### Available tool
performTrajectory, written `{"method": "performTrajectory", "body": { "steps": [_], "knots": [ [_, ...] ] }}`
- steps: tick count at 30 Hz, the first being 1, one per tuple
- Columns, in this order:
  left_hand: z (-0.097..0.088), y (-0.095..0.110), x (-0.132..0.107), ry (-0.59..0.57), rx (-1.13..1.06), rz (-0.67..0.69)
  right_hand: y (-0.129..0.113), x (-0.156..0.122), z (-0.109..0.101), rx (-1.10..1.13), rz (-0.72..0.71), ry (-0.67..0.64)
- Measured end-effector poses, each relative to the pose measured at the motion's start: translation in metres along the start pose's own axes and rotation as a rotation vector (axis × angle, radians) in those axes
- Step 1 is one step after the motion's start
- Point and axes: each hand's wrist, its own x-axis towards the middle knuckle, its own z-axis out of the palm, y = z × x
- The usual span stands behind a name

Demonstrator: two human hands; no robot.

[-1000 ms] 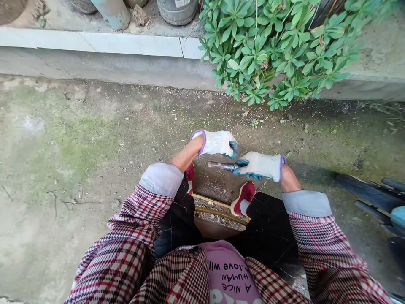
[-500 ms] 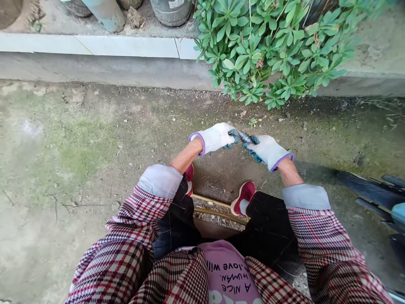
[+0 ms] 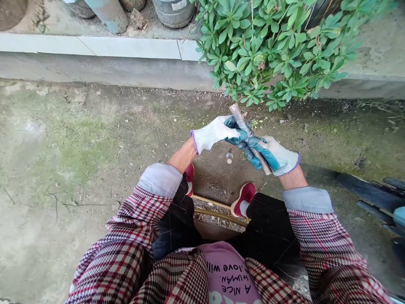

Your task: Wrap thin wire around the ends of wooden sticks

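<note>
Both hands wear white knit gloves with blue-green coated palms and fingers. Slanting between them is a short wooden stick (image 3: 236,110) with thin grey wire or cord (image 3: 244,126) wound round its middle. My left hand (image 3: 221,131) is closed round the upper part, thumb pressed against the windings. Lower down, my right hand (image 3: 268,153) grips the same stick, whose bottom end shows under the palm. Just below my left fingers appears a small pale-ended piece (image 3: 229,158); what it is and whether it is attached, I cannot tell.
A leafy green bush (image 3: 253,55) overhangs a low ledge with white tiles (image 3: 133,47). Pots (image 3: 174,12) stand on the ledge. Below me are two red shoes (image 3: 245,196) and a yellowish frame bar (image 3: 218,215). A black wheel-like object (image 3: 367,190) lies at the right.
The stick has turned so its length shows, upper end pointing away from me. My left hand has rolled, showing its coated thumb. The small pale-ended piece has come into view below it.
</note>
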Motion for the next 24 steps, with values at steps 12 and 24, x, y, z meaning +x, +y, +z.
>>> {"method": "performTrajectory", "body": {
  "steps": [12,24],
  "knots": [
    [-0.012,-0.011,0.015,0.153,-0.038,-0.006,0.008,0.011,-0.002,-0.358,-0.242,0.459],
    [-0.016,-0.016,0.003,-0.151,0.122,-0.015,0.003,-0.003,-0.023,0.230,-0.197,-0.009]
  ]
}}
